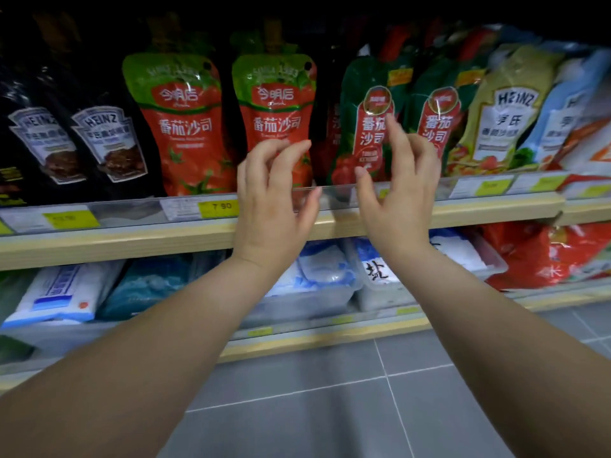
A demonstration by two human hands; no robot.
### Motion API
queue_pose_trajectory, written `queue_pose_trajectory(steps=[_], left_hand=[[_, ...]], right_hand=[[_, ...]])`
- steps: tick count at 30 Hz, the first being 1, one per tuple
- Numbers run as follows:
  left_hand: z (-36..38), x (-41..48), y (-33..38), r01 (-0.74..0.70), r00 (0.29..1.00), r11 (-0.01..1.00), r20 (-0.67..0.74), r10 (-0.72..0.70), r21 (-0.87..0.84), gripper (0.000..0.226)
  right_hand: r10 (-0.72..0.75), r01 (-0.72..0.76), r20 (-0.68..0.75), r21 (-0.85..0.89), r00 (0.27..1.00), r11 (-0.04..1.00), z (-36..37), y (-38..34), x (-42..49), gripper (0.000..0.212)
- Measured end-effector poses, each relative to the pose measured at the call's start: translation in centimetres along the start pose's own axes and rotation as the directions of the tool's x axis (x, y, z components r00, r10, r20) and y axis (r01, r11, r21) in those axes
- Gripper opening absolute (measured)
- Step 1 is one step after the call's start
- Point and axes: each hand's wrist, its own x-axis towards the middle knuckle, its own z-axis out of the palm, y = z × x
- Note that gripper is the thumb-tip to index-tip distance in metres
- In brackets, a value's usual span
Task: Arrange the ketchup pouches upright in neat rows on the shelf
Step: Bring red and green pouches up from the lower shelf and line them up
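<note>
Two bare forearms reached up from the bottom of the view toward a shop shelf. Left hand [271, 196] was raised in front of the shelf edge with fingers loosely curled and spread, gripping nothing. Right hand [396, 190] hovered just beside it, fingers parted and empty, its forefinger lifted in front of a dark green ketchup pouch [367, 117].

Behind the left hand's fingertips stood a red ketchup pouch with a green top [276, 110], upright, and another of the same kind [180, 120] stood just to its left, also upright. A dark gap separated these from the dark green pouch, which leaned slightly to the right; a second dark green pouch [436, 117] leaned beside it. All sat on the upper shelf behind a clear plastic rail [469, 186] carrying price tags, one yellow tag [218, 208] reading 7.90.

Further left were two black Heinz pouches [76, 143]. Further right were a yellow-green Heinz pouch [499, 114] and a pale blue one [568, 114], both tilted. Below the wooden shelf edge [115, 239], the lower shelf held white and blue bags [62, 292] and a red bag [545, 256]. Grey floor tiles [330, 408] lay beneath.
</note>
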Motion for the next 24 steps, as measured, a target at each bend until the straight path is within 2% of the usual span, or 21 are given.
queue_pose_trajectory(steps=[4, 7, 12, 18, 24], left_hand=[[3.4, 0.8, 3.3, 0.106, 0.988, 0.993, 0.12, -0.099, -0.052, 0.07], [5.5, 1.9, 5.2, 0.142, 0.983, 0.99, 0.113, -0.142, 0.012, 0.08], [7.5, 3.7, 6.6, 0.21, 0.971, 0.978, 0.116, -0.209, 0.005, 0.091], [8.0, 4.6, 6.2, 0.246, 0.959, 0.969, 0.152, -0.238, -0.035, 0.097], [7.5, 4.8, 5.7, 0.242, 0.957, 0.97, 0.171, -0.236, -0.012, 0.098]], right_hand=[[0.146, -0.146, 0.002, -0.074, 0.989, 0.987, -1.7, 3.4, 1.1, 0.074], [0.215, -0.213, 0.042, -0.052, 0.976, 0.976, -2.4, 5.2, 2.1, 0.084], [0.178, -0.186, 0.121, 0.055, 0.977, 0.981, -2.8, 7.0, 3.8, 0.095], [0.247, -0.283, 0.2, 0.177, 0.948, 0.942, -2.7, 7.9, 5.0, 0.107], [0.253, -0.291, 0.208, 0.182, 0.945, 0.939, -2.7, 8.0, 5.3, 0.106]])
